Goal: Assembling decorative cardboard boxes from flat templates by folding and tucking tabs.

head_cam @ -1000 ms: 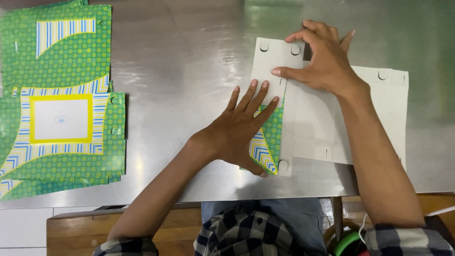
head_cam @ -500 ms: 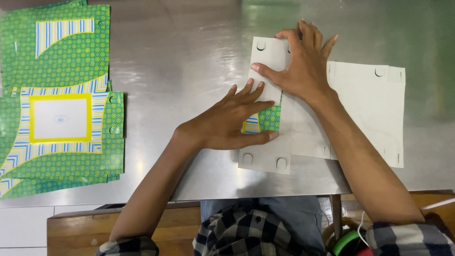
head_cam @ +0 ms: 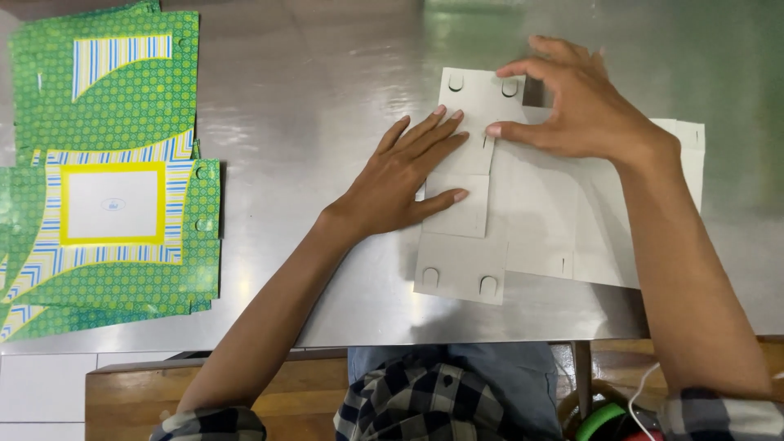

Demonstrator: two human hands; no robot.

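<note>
Your left hand (head_cam: 404, 181) lies flat, fingers spread, pressing down on the grey cardboard blank (head_cam: 535, 216), whose folded flaps run out from under your palm toward your right hand (head_cam: 578, 104). That hand rests on the blank's upper flap, fingertips bent and pressing, gripping nothing. The stack of green patterned sheets (head_cam: 106, 171) lies well off to your left on the steel table (head_cam: 327, 98).

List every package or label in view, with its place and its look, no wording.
Carton blank: centre-right, grey-white, flat, under left hand and right hand.
Printed cartons: stacked flat at left, green patterned, blue-striped.
Label panel: on that stack, white rectangle, yellow border.
</note>
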